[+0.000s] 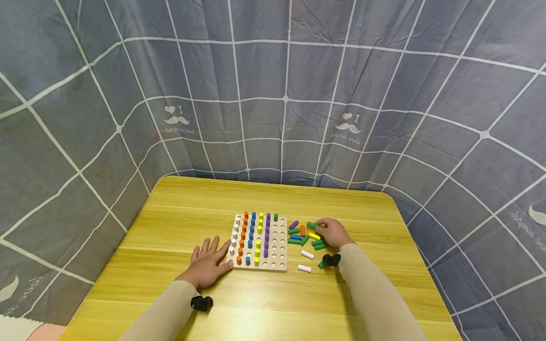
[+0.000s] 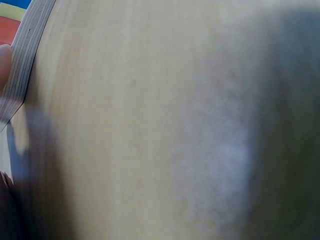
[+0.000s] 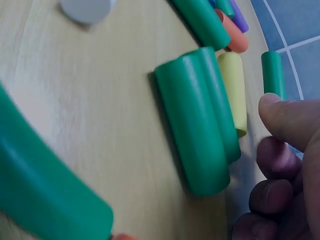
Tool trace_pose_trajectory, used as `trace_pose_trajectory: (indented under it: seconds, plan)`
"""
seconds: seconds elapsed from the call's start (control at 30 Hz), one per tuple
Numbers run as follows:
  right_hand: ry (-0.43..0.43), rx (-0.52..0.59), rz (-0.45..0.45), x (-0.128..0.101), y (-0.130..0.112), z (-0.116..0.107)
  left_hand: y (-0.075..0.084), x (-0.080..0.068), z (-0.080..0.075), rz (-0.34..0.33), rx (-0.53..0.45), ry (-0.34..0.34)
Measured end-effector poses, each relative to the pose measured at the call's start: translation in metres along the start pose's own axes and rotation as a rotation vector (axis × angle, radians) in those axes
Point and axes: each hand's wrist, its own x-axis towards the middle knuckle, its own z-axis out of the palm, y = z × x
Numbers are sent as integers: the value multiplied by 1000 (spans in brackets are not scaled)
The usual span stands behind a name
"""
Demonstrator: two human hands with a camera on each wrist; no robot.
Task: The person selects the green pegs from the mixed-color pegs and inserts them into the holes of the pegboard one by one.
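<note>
A pale wooden pegboard (image 1: 277, 266) lies on the table, with columns of white, orange, blue, yellow and purple pegs standing in its holes. One green peg (image 1: 276, 217) stands at the far end of the column beside the purple ones. With fingers spread, my left hand (image 1: 207, 265) rests at the board's left edge, thumb by the near left corner. My right hand (image 1: 334, 233) is over the loose pegs right of the board. Between its thumb and fingers it pinches a green peg (image 3: 272, 75), which sticks out past the thumb tip.
Loose pegs lie right of the board: several green ones, a yellow peg (image 1: 314, 236), an orange peg (image 1: 302, 230), a blue peg (image 1: 296, 237), a purple peg (image 1: 294, 224) and two white pegs, one nearer (image 1: 304, 268). A grey curtain (image 1: 264, 118) surrounds the wooden table (image 1: 256, 308).
</note>
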Motion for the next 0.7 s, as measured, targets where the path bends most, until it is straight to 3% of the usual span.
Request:
trace_pose_trajectory:
  seconds: [0.37,0.7]
  plan:
    - [44,77,-11,3,-23,3,1,-3,1,37,-54,29]
    - [84,67,-50,3,-43,10,-4,0,3,26,-10,18]
